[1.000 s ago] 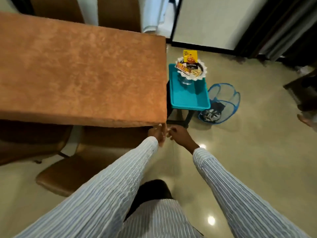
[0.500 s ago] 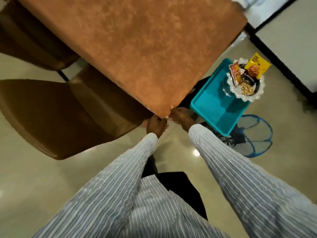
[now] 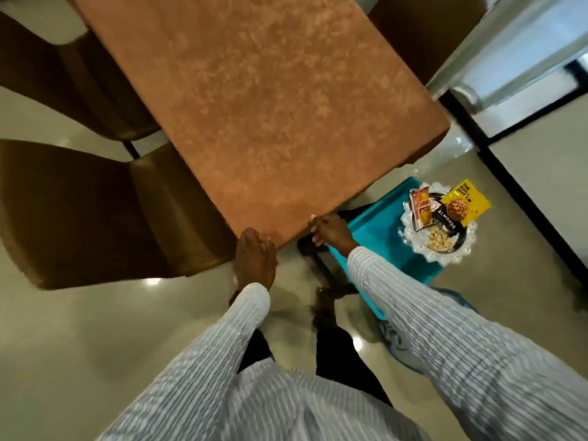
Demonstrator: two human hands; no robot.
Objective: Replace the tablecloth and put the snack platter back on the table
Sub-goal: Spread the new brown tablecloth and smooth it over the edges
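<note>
A rust-orange tablecloth point(image 3: 254, 100) covers the table, stretched flat over its top and edges. My left hand point(image 3: 254, 259) grips the cloth's hem at the near corner, on the corner's left side. My right hand point(image 3: 329, 232) pinches the hem just right of the same corner. The snack platter point(image 3: 437, 224), a glass dish with a scalloped rim holding a yellow packet, an orange packet and a dark almonds pack, stands on a teal stool point(image 3: 378, 230) to the right of the table.
Two brown chairs point(image 3: 79, 211) are tucked in along the table's left side, and another chair back point(image 3: 423, 36) shows at the far right. A blue mesh basket point(image 3: 394, 342) lies on the glossy floor behind my right sleeve. A dark-framed doorway is at the right.
The view has swung over the table corner. Both hands stay at the corner and have spread slightly apart along the hem, the left lower, the right further along the right edge.
</note>
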